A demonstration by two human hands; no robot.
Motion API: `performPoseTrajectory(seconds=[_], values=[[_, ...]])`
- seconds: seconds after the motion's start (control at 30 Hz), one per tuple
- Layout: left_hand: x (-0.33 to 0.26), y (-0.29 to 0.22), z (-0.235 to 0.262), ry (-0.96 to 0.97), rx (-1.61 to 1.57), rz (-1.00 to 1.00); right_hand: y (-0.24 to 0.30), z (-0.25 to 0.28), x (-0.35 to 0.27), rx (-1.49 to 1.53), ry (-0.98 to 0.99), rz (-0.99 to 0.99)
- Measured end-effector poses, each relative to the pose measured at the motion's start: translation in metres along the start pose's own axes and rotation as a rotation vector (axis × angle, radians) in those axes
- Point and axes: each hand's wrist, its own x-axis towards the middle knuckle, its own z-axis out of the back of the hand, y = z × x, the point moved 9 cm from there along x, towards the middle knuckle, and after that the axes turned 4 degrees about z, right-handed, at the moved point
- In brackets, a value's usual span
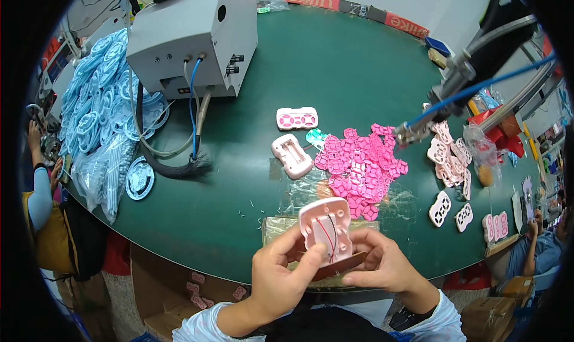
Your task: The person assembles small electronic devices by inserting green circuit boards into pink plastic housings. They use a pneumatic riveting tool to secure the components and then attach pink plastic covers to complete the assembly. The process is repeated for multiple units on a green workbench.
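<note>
In front of me at the table's near edge, my left hand (pixel 286 264) grips a pale pink controller shell (pixel 312 222), its hollow inside with screw posts facing me. A red and a black wire run across that inside, and my left thumb presses near them. A thin brown board (pixel 339 266), apparently a circuit board, is tilted at the shell's lower edge. My right hand (pixel 382 264) is closed on the board's right end, its fingers beside the shell. Just beyond lie another pink shell (pixel 292 156), an assembled-looking controller (pixel 297 119) and a heap of bright pink button pads (pixel 360 168).
A grey machine box (pixel 179 49) with cables and a black brush stands far left, beside piled light-blue plastic parts (pixel 98 97). A metal tool on an arm (pixel 412 130) hangs at right above white-pink faceplates (pixel 451 159). Other people sit at both sides.
</note>
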Motion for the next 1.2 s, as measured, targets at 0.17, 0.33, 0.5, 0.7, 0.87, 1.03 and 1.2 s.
performPoseTrajectory(seconds=[0.17,0.33,0.5,0.7,0.87,1.03,1.2], values=[[0.006,-0.004,0.012,0.041,0.155,-0.037,0.05,0.024,-0.026,-0.277,-0.199,0.336],[0.003,0.025,-0.006,0.297,0.692,-0.131,0.094,0.014,-0.02,-0.769,-0.107,0.446],[-0.01,-0.015,-0.017,0.102,0.84,-0.496,0.075,0.024,-0.002,-0.699,-0.231,0.158],[-0.019,-0.012,-0.029,0.064,0.561,-0.425,0.055,-0.005,0.011,-0.343,-0.194,0.0],[-0.001,0.019,0.003,0.12,0.288,-0.055,0.05,0.013,-0.001,-0.868,-0.125,0.283],[-0.002,0.042,0.012,0.034,0.085,0.107,0.017,-0.007,-0.009,-1.033,0.004,0.409],[-0.003,0.045,0.005,0.138,0.2,0.204,0.006,0.004,-0.006,-0.96,0.09,0.465]])
